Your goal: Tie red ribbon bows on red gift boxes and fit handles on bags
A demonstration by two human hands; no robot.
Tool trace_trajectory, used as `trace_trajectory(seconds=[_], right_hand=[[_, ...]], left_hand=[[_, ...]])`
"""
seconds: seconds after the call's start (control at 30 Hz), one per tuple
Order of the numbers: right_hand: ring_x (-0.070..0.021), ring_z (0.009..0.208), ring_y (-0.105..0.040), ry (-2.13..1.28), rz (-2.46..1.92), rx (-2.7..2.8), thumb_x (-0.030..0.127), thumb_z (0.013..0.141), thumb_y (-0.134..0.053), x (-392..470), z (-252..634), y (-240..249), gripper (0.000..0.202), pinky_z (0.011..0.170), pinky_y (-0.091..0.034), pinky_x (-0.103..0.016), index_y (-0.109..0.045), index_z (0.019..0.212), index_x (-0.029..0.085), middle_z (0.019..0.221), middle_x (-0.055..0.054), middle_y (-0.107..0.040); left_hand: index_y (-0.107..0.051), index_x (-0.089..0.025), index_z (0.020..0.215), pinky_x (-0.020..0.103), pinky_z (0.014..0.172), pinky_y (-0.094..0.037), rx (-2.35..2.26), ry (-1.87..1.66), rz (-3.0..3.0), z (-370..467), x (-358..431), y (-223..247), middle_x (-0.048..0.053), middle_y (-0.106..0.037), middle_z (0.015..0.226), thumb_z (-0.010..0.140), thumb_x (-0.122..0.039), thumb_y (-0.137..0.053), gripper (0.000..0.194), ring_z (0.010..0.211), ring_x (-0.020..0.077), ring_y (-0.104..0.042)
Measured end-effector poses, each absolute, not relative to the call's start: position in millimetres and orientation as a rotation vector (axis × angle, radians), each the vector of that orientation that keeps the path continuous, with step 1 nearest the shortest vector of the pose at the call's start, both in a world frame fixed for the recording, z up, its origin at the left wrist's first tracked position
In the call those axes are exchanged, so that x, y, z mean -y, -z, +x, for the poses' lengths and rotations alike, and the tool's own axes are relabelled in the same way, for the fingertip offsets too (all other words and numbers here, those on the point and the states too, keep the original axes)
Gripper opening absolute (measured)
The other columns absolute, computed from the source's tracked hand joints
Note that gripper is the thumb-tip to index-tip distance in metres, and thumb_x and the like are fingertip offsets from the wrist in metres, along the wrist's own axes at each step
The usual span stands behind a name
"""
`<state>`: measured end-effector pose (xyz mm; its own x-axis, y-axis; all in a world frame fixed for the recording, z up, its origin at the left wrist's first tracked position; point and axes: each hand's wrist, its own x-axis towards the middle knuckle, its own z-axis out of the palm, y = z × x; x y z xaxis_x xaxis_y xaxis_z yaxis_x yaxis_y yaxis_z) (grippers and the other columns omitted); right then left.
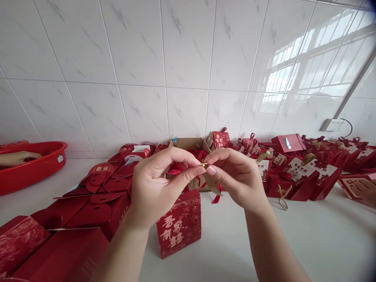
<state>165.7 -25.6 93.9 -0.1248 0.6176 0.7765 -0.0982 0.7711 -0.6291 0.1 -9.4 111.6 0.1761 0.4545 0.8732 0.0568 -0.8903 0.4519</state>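
Note:
Held up at the centre of the head view is a small shiny gold piece (203,165), pinched at the fingertips of both hands; its exact kind is too small to tell. My left hand (160,188) grips it between thumb and forefinger. From the other side, the thumb and forefinger of my right hand (239,178) close on it too. Below and behind my hands a red gift box (182,227) with white characters stands upright on the white table (226,243). Partly hidden behind the hands is an open cardboard box (188,143) with red ribbons in it.
Red boxes (100,203) crowd the left side. At the right stand several finished-looking red gift boxes (299,172) with ribbon loops. Another person's hand reaches into a red basin (35,172) far left; another hand (366,190) shows at the right edge. A tiled wall (188,58) rises behind.

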Motion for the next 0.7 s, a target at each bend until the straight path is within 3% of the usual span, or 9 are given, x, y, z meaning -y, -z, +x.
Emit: trace_trajectory(seconds=[0.2, 0.33, 0.5, 0.6, 0.7], right_hand=[[-0.0143, 0.075, -0.065, -0.551, -0.381, 1.639, 0.012, 0.076, -0.072, 27, 167, -96, 0.018, 0.064, -0.056, -0.027, -0.064, 0.087, 0.023, 0.08, 0.0, -0.066], [-0.0135, 0.071, -0.064, -0.582, -0.442, 1.603, 0.007, 0.07, -0.075, 29, 168, -96, 0.024, 0.061, -0.054, -0.026, -0.063, 0.084, 0.022, 0.077, 0.001, -0.066], [-0.0092, 0.06, -0.062, -0.746, -0.376, 1.557, 0.008, 0.074, -0.072, 30, 171, -95, 0.016, 0.047, -0.048, -0.018, -0.064, 0.08, 0.02, 0.071, 0.002, -0.066], [-0.0114, 0.06, -0.066, -0.909, -0.338, 1.515, 0.013, 0.077, -0.072, 27, 175, -95, 0.011, 0.043, -0.047, -0.017, -0.063, 0.079, 0.02, 0.07, 0.0, -0.068], [-0.0121, 0.059, -0.067, -1.062, -0.257, 1.508, 0.017, 0.076, -0.074, 19, 178, -92, 0.012, 0.049, -0.053, -0.021, -0.064, 0.079, 0.02, 0.072, 0.0, -0.07]], left_hand=[[-0.066, -0.021, 0.071, 0.028, 0.06, -0.056, -0.537, -1.592, 1.894, 3, 13, -112, 0.001, -0.065, 0.07, 0.073, -0.024, -0.075, 0.01, 0.068, 0.0153, -0.063], [-0.067, -0.02, 0.068, 0.025, 0.056, -0.054, -0.503, -1.508, 1.808, 5, 12, -112, 0.0, -0.065, 0.066, 0.072, -0.022, -0.076, 0.01, 0.062, 0.013, -0.062], [-0.069, -0.021, 0.072, 0.019, 0.058, -0.052, -0.329, -1.451, 1.827, 6, 11, -112, -0.002, -0.066, 0.068, 0.075, -0.017, -0.074, 0.007, 0.064, 0.0102, -0.062], [-0.071, -0.021, 0.08, 0.02, 0.061, -0.052, -0.249, -1.456, 1.927, 5, 13, -112, -0.001, -0.067, 0.07, 0.085, -0.021, -0.065, 0.007, 0.067, 0.0101, -0.062], [-0.069, -0.023, 0.092, 0.021, 0.065, -0.052, -0.275, -1.627, 2.041, 2, 14, -110, -0.001, -0.067, 0.078, 0.086, -0.017, -0.062, 0.012, 0.071, 0.0098, -0.062]])
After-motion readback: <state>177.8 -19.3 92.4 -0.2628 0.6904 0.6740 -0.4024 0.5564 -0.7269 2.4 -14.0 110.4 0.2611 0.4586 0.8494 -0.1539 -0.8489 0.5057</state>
